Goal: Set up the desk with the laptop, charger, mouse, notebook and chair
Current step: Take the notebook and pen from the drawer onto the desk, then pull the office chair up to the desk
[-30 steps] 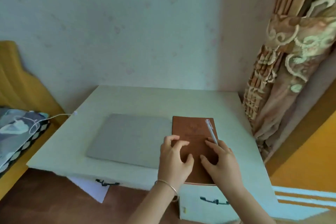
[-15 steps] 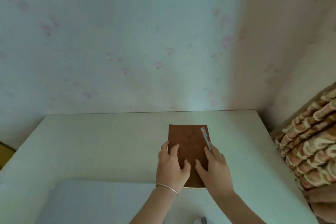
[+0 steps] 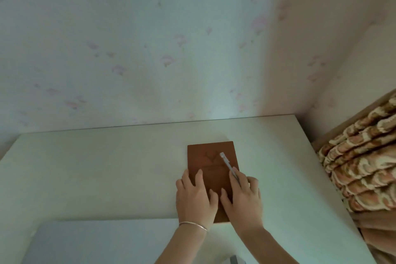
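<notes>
A brown notebook lies flat on the white desk, right of centre and well back from the near edge. A white pen rests slanted on its cover. My left hand lies flat on the notebook's near left part, fingers straight. My right hand presses on its near right part, fingers reaching the pen's lower end. The closed grey laptop sits at the bottom left, in front of the notebook.
A papered wall stands right behind the desk. A patterned curtain hangs bunched just past the desk's right edge. A small dark object shows at the bottom edge.
The notebook with the pen has slid away from the laptop's side toward the back of the desk under both hands. The view has tilted up toward the wall.
</notes>
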